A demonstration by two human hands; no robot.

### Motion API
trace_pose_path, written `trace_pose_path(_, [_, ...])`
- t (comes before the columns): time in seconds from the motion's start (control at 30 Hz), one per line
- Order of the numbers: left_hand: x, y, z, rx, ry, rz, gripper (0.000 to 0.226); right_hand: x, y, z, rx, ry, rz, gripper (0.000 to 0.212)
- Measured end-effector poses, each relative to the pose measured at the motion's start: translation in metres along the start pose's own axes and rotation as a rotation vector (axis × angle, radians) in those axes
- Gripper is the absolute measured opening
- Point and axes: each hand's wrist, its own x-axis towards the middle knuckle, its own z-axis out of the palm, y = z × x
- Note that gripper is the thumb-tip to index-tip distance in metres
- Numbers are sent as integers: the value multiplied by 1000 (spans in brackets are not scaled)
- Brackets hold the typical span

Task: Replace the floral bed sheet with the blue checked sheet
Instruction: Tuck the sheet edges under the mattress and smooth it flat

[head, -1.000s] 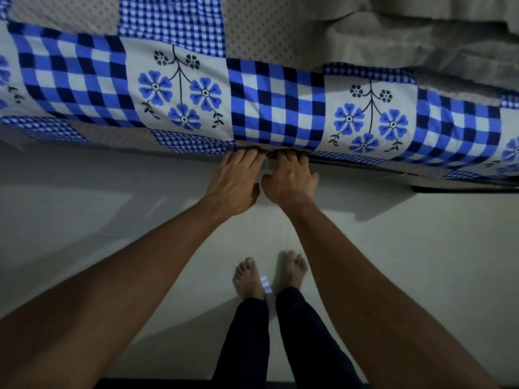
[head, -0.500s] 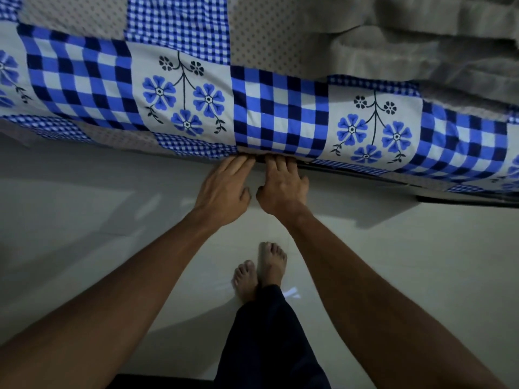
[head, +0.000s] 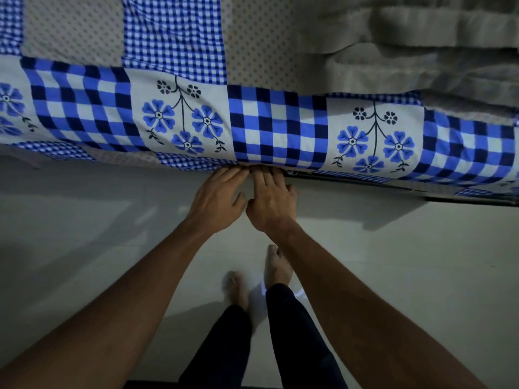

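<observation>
While the blue checked sheet [head: 278,130] lies over the bed as it did a second ago, draped down the near side with its hem at the mattress's lower edge, the change is small and low in the scene. A rumpled grey blanket [head: 407,51] sits on the far right of the bed, unmoved, and no separate floral sheet can be made out. To the right, a dark frame rail [head: 463,199] shows below the hem, where the cloth looks not yet pushed in.

Both hands have slid slightly left along the hem. The left hand [head: 217,200] and right hand [head: 272,204] are side by side, thumbs nearly touching. Their fingers are straight and flat, pressing the hem under the mattress and gripping nothing. The feet have shifted too: the right foot [head: 278,265] is now ahead and the left foot [head: 236,287] is blurred mid-step.

This suggests the swap itself is done and tucking is proceeding along the near side.
</observation>
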Motion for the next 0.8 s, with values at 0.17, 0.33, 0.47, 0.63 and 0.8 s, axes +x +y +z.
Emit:
trace_pose_path(0.17, [-21, -31, -17, 226, 4, -31, 68, 7, -6, -12, 79, -38, 49, 62])
trace_pose_path(0.33, [-2, -43, -20, 254, -60, -37, 75, -14, -28, -3, -14, 68, -34, 66])
trace_pose_path(0.47, [-3, -52, -23, 60, -21, 35, 68, -1, -60, 20, -16, 56, 44, 72])
trace_pose_path(0.63, [-33, -98, -40, 119, -59, 134, 72, 6, -77, 31, 5, 135, 187, 72])
trace_pose_path(0.8, [-20, -117, -62, 280, -226, 191, 80, 13, -93, 22, -145, 2, 253, 81])
